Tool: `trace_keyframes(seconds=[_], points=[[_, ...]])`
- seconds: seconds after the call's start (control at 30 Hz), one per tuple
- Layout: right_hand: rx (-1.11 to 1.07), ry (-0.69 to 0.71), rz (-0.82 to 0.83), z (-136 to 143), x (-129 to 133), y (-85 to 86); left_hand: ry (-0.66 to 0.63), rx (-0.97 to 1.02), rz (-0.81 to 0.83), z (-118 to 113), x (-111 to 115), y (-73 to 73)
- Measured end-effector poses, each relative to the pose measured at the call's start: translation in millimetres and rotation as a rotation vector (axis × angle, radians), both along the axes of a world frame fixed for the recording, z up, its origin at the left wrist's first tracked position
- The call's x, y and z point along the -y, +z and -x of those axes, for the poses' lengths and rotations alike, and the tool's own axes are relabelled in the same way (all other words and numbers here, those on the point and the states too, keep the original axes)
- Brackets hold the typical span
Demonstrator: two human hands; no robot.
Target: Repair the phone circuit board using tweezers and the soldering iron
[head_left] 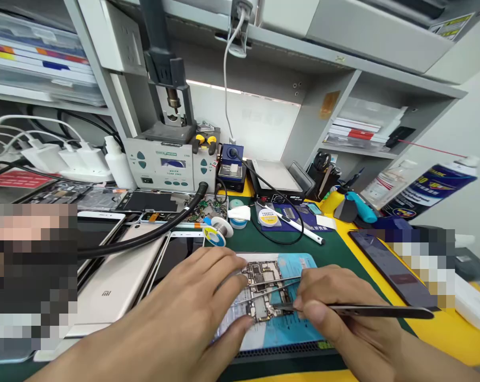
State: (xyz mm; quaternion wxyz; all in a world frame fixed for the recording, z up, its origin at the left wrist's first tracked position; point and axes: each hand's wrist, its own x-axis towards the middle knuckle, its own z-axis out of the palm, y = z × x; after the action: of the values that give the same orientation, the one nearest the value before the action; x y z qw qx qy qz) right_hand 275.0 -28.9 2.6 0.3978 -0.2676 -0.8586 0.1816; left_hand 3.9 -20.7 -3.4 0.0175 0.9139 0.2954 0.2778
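A phone circuit board [269,273] lies on a blue and white printed sheet [299,331], low in the middle of the head view. My left hand [200,297] steadies its left side, thumb at the near corner and fingers at the far one. Dark tweezers [375,312] are pinched in my right hand [339,302], with their tip down on the near part of the board. Two thin metal rods [285,279] cross the board between my hands; what they belong to is hidden.
Behind the board stand a solder spool [218,232], a grey hot-air station [168,164] and a soldering iron holder [232,167]. A black hose [144,245] arches over several phones at left. A dark phone [394,265] lies at right on the yellow edge. A person's blurred part shows at left.
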Motion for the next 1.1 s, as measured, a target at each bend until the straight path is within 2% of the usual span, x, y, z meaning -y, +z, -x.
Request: trace_keyframes(seconds=[0.33, 0.63, 1.1], points=[[0.024, 0.011, -0.022, 2.2, -1.6, 1.6, -0.025, -0.011, -0.016, -0.5, -2.1, -3.8], [0.032, -0.032, -0.019, 1.1, 1.8, 3.9, -0.026, -0.034, -0.007, -1.0, -2.6, -4.3], [0.047, -0.006, -0.030, 2.6, 0.6, 2.7, -0.034, -0.028, -0.023, -0.7, -2.1, -6.5]])
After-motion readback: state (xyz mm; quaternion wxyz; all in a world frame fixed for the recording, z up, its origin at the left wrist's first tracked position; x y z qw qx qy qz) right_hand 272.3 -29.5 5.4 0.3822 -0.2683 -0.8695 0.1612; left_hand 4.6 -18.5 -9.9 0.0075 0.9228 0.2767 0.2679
